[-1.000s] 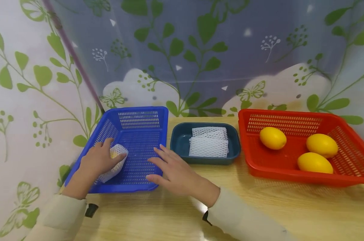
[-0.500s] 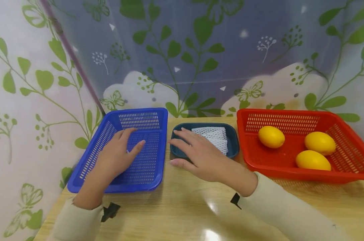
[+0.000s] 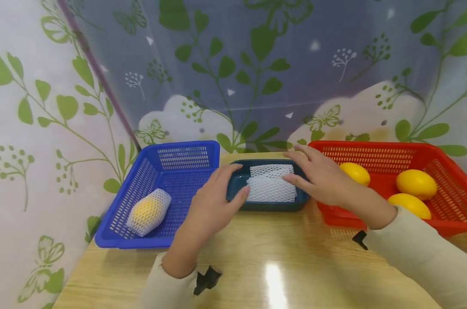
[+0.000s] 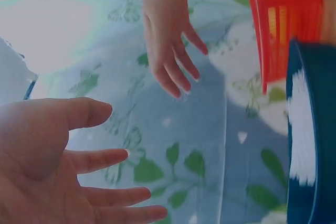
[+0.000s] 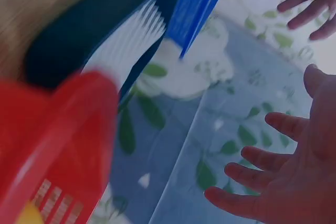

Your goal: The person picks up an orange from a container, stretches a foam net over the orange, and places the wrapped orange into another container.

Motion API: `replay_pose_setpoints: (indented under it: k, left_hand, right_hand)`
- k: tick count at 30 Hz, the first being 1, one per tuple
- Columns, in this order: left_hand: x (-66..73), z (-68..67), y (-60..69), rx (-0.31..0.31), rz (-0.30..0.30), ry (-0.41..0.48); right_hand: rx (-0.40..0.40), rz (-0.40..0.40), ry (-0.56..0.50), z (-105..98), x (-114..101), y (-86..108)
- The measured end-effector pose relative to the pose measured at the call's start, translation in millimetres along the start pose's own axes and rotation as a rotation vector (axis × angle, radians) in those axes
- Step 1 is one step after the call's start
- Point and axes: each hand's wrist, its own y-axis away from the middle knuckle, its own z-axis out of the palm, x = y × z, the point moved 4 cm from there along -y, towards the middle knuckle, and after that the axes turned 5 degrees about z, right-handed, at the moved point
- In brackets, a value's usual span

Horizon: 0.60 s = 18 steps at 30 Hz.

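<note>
In the head view, my left hand (image 3: 212, 204) is over the gap between the blue basket (image 3: 189, 148) and the dark teal tray (image 3: 262, 207), holding nothing. My right hand (image 3: 328, 180) hovers where the tray meets the red basket (image 3: 372, 146), also free, its fingers spread. White foam net sleeves (image 3: 271, 189) lie flat in the tray. One lemon in a foam net (image 3: 149, 212) lies in the blue basket's left part. Bare lemons sit in the red basket: a lemon (image 3: 416, 184) at the right, a lemon (image 3: 409, 205) in front of it and a lemon (image 3: 356, 173) partly behind my right hand.
Both baskets and the tray stand in a row on a wooden table (image 3: 256, 253). Behind and to the left hangs a leaf-patterned curtain (image 3: 233, 77), close to the baskets' far edges. Several fingers of the other hand show in each wrist view.
My left hand has let go of the netted lemon and moved right, out of the blue basket toward the tray. My right hand has moved right, past the tray toward the red basket.
</note>
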Motion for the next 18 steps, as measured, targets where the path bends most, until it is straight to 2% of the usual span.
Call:
replay_pose_setpoints:
  k: [5, 9, 14, 18]
  left_hand:
    - [21.0, 26.4, -11.3, -0.074, 0.054, -0.006]
    - [32.5, 50.8, -22.2, -0.134, 0.091, -0.052]
    - [44.9, 89.1, -37.4, -0.208, 0.119, -0.128]
    - [51.7, 118.9, -49.3, -0.258, 0.113, -0.135]
  right_hand:
    - [-0.005, 0.141, -0.005, -17, 45, 2.1]
    - [-0.006, 0.248, -0.013, -28, 79, 1.9]
    - [-0.039, 0.374, -0.064, -32, 121, 2.4]
    - [-0.083, 0.457, -0.077, -30, 154, 4.5]
